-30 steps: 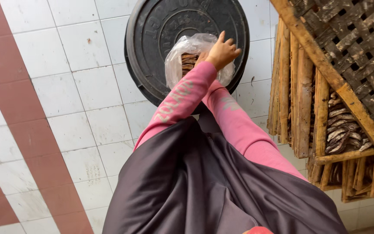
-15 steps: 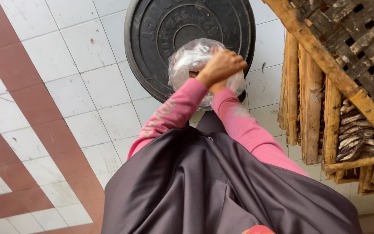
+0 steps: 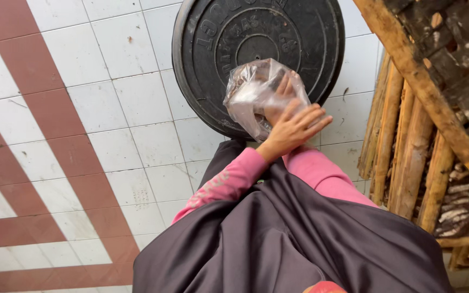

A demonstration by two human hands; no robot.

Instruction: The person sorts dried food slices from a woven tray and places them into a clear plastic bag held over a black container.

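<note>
Both hands drawn nearer, clear plastic bag lifted off black disc

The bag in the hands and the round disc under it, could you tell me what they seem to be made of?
The bag looks like thin clear plastic film: see-through, crinkled, with glossy highlights. The disc looks like cast metal or hard rubber, matte black, with raised rings and lettering; the look leaves that open.

We are seeing pink sleeves, a black round plate, a clear bag, and a white floor with red-brown stripes.
</note>
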